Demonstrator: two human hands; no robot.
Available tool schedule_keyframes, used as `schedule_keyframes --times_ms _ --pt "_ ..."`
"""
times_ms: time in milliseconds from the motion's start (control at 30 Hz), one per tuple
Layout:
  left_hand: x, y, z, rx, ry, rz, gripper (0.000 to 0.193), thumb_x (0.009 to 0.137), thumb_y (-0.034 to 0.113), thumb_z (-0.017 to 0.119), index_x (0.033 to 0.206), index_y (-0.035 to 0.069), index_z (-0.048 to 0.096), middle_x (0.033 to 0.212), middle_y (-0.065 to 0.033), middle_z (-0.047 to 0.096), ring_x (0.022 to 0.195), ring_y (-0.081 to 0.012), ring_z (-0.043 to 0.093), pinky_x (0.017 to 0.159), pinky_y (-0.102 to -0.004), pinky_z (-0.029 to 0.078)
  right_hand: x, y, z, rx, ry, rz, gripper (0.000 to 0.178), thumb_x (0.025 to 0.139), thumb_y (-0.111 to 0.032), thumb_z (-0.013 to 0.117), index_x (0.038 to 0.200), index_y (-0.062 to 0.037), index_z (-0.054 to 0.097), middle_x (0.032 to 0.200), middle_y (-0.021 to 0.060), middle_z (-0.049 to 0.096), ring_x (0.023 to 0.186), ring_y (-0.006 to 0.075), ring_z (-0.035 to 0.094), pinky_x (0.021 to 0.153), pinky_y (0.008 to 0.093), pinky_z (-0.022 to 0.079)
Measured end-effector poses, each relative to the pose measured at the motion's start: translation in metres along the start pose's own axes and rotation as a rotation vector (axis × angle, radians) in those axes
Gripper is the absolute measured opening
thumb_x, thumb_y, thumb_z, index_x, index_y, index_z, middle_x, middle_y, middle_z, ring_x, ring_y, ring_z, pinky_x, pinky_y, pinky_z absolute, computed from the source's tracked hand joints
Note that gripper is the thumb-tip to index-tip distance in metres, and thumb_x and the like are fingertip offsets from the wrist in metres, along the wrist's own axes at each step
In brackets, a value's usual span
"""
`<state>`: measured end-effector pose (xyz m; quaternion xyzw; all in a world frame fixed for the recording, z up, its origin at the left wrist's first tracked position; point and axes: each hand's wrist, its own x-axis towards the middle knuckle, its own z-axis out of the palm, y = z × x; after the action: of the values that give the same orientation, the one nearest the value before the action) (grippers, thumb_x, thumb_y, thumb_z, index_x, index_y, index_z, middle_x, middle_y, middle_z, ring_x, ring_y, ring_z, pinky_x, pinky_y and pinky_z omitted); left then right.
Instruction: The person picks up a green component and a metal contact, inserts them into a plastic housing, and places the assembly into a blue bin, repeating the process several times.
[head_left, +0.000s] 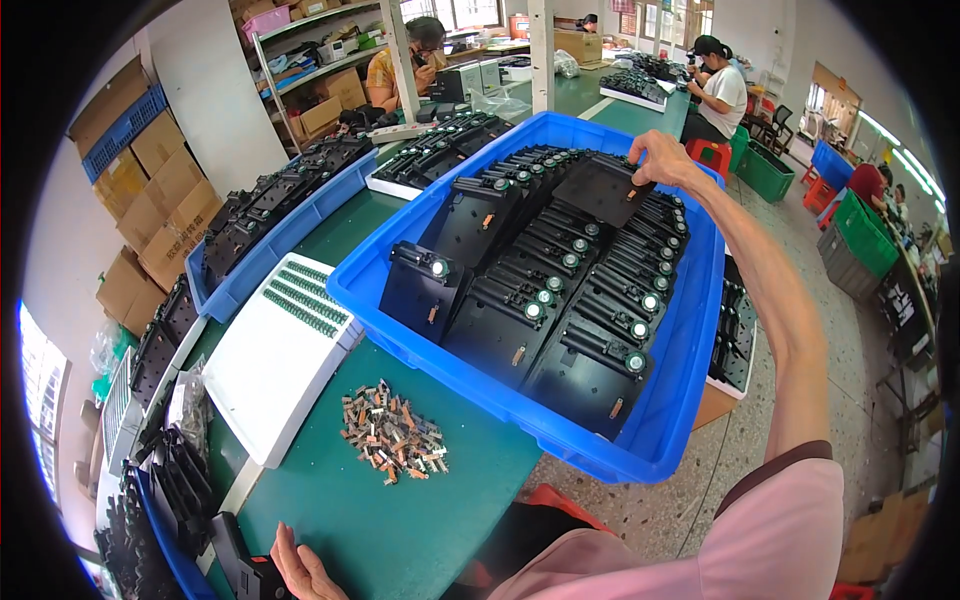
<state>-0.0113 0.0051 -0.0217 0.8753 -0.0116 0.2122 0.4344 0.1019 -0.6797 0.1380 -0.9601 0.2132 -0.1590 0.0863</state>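
Note:
At the far side of the big blue bin (440, 365), my right hand (660, 160) grips the edge of a black plastic panel (600, 190), thumb and fingers closed on it. The panel lies tilted over rows of similar black panels (485, 315), each with a dark cylinder, a round silvery end and a small coppery piece. My left hand (302, 568) rests low by the table's near edge, fingers extended and apart, holding nothing visible. Beside it is a black device (245, 572) with an orange-red spot, partly cut off. A pile of small metal and brown pieces (393, 432) lies on the green table (400, 530).
A white foam tray (270, 375) with rows of small green boards stands left of the bin. Further left, a long blue tray (290, 240) holds more black parts. Stacked cartons (165, 195) line the wall. Two people (718, 95) (405, 65) sit at the far benches.

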Motion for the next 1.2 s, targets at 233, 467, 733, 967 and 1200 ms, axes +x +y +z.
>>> schedule_keyframes --times_ms 233,467,733,967,1200 --pt "-0.001 0.014 -0.003 0.131 -0.027 0.118 0.034 0.101 0.014 0.053 0.128 -0.006 0.058 0.119 -0.0183 0.059 0.109 -0.031 0.057 0.096 -0.0379 0.043 0.026 0.027 0.018 -0.09 0.081 0.01 0.036 0.056 -0.009 0.083 0.09 -0.0053 0.072 0.094 0.0161 0.072 0.097 0.0337 0.068 0.084 0.0413 0.054" --pt "0.0 0.014 -0.003 0.152 -0.052 0.112 0.034 0.101 0.014 0.054 0.128 -0.006 0.058 0.119 -0.0179 0.058 0.108 -0.0305 0.056 0.095 -0.0377 0.043 0.047 0.029 0.038 -0.09 0.05 0.004 0.034 0.056 -0.006 0.082 0.088 -0.0045 0.071 0.088 0.0169 0.072 0.09 0.0343 0.069 0.079 0.0413 0.055" --pt "0.001 0.015 -0.003 0.171 -0.062 0.119 0.034 0.102 0.016 0.054 0.127 -0.006 0.058 0.119 -0.0182 0.058 0.106 -0.0308 0.057 0.093 -0.0379 0.045 0.053 0.034 0.052 -0.091 0.078 0.025 0.033 0.059 -0.006 0.082 0.089 -0.0048 0.07 0.093 0.0176 0.072 0.094 0.0354 0.069 0.079 0.042 0.055" --pt "0.002 0.018 -0.003 0.178 -0.068 0.1 0.033 0.101 0.015 0.055 0.126 -0.007 0.059 0.12 -0.0184 0.058 0.107 -0.0305 0.057 0.094 -0.0381 0.045 0.047 0.017 0.053 -0.076 0.039 0.09 0.033 0.064 -0.009 0.079 0.095 -0.0086 0.07 0.099 0.0172 0.071 0.098 0.0367 0.068 0.079 0.0459 0.054" --pt "0.0 0.013 -0.003 0.159 -0.067 0.124 0.033 0.101 0.014 0.055 0.126 -0.006 0.059 0.121 -0.0179 0.058 0.108 -0.0294 0.057 0.095 -0.0371 0.045 0.038 0.016 0.061 -0.117 0.118 0.093 0.03 0.067 -0.009 0.073 0.097 -0.0086 0.069 0.099 0.0176 0.071 0.099 0.0386 0.067 0.08 0.0466 0.055"
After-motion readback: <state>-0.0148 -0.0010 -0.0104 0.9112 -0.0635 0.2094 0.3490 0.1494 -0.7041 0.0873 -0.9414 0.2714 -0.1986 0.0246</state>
